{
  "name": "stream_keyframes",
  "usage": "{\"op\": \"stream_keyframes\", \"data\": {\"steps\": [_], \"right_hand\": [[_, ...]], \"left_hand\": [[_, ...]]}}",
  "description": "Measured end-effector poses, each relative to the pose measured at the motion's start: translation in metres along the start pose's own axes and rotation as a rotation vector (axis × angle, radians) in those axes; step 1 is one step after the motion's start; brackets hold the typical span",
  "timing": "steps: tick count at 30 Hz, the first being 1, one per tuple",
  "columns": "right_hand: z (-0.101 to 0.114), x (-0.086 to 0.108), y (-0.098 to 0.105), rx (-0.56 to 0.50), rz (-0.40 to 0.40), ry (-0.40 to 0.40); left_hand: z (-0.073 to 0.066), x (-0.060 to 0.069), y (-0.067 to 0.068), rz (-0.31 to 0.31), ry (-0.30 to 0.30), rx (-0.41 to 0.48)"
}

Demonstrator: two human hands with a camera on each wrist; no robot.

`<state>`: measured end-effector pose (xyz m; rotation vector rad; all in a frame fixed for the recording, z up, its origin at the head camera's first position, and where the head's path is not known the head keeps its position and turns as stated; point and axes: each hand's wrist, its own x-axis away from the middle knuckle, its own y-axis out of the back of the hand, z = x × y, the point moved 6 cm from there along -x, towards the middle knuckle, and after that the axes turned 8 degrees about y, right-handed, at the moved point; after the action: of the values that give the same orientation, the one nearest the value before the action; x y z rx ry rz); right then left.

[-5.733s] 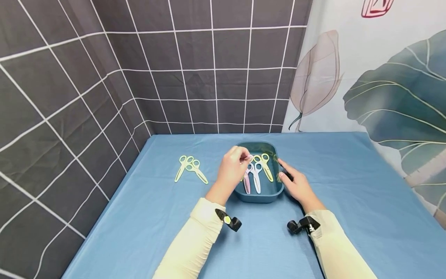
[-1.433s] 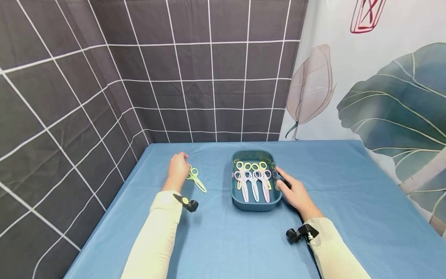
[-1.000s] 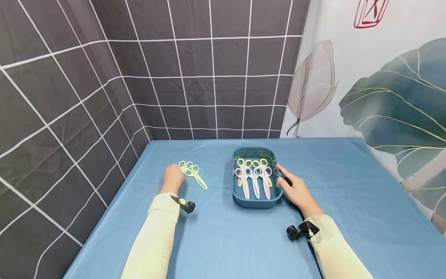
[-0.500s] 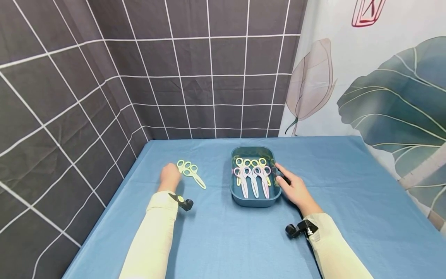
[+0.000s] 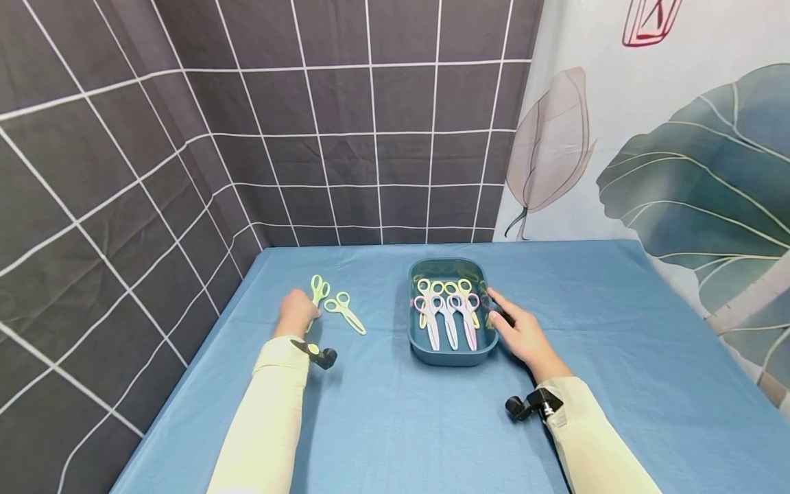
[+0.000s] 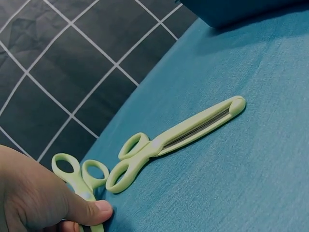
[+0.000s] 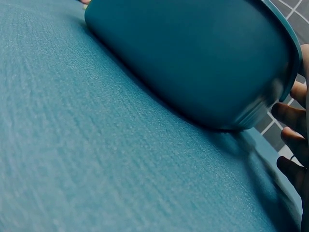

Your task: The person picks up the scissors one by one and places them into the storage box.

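Observation:
My left hand is low over the cloth at the left, its thumb and fingers pinching yellow-green scissors by the blade part. The handle loops of these scissors point away from the hand. Close to its right lies a second pair of yellow-green scissors, flat on the table. A dark teal plastic bin holds several yellow, pink and pale blue scissors, laid in two rows. My right hand rests by the bin's right side with its fingers extended along the wall and rim.
A blue cloth covers the table. Dark gridded fabric hangs at the back and left, and a leaf-print curtain hangs at the back right. Small black cameras are strapped to both wrists.
Over the last seconds my left hand has gone from the bin to the two scissors at the left. It now has one pair, shifted and turned apart from the other. My right hand has stayed put.

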<state>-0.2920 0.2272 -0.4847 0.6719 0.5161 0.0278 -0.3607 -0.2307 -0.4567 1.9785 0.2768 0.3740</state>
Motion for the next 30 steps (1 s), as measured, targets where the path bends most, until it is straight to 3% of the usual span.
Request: {"op": "stream_keyframes", "data": {"steps": [10, 21, 24, 30], "right_hand": [[0.001, 0.000, 0.000, -0.008, -0.003, -0.006], [0.003, 0.001, 0.000, 0.002, -0.009, 0.003], [0.002, 0.000, 0.000, 0.005, -0.005, -0.001], [0.002, 0.001, 0.001, -0.003, -0.006, 0.003]], "left_hand": [[0.000, 0.003, 0.007, -0.044, 0.011, 0.003], [-0.034, 0.021, 0.042, -0.159, -0.128, 0.137], [-0.045, 0.028, 0.047, -0.136, -0.137, 0.200], [-0.069, 0.037, 0.047, 0.002, -0.149, 0.298]]}}
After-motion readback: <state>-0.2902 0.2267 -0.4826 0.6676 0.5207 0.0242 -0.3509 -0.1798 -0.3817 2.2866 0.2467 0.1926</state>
